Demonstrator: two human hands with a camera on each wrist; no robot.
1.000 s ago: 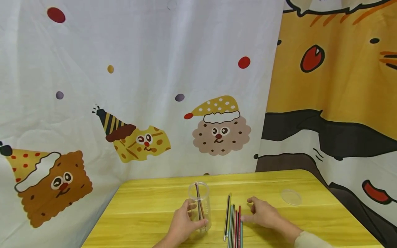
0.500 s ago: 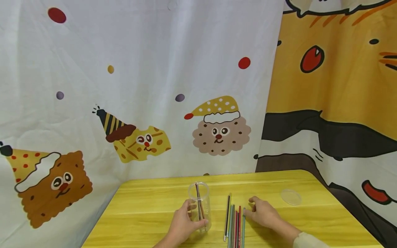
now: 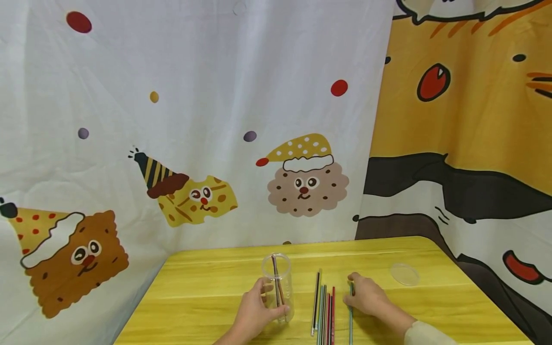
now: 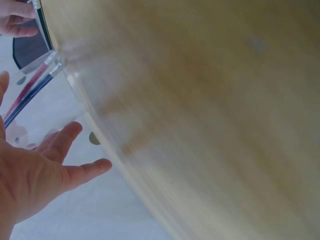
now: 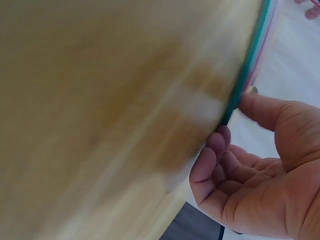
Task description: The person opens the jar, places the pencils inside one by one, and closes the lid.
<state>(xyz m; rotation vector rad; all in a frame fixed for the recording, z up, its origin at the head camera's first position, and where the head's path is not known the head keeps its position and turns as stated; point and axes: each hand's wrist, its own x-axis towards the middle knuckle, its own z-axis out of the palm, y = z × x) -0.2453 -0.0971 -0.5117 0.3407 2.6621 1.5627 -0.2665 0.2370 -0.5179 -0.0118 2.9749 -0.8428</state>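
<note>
Left hand: the left hand [image 3: 254,314] is reaching in from the near edge, fingers curling round the clear jar [image 3: 277,286] and thumb lying against its near right side, so it is gripping the jar.
Clear jar: it is standing upright on the yellow table [image 3: 207,292], left of centre, with a couple of thin sticks [image 3: 276,282] leaning inside it.
Right hand: the right hand [image 3: 366,297] is lying low over the table, palm down, wrist and pale sleeve [image 3: 424,333] trailing to the near right.
Right-hand grip: thumb and curled fingertips [image 5: 215,145] are pinching a teal stick [image 3: 350,314]; the wrist view is showing the stick [image 5: 245,75] pressed between them.
Teal stick: it is lying lengthwise, near to far, just right of the row, apart from it.
Stick row: the other coloured sticks [image 3: 324,309] are lying side by side between the two hands.
Clear lid: a round clear lid [image 3: 404,274] is resting far right on the table, well apart from both hands.
</note>
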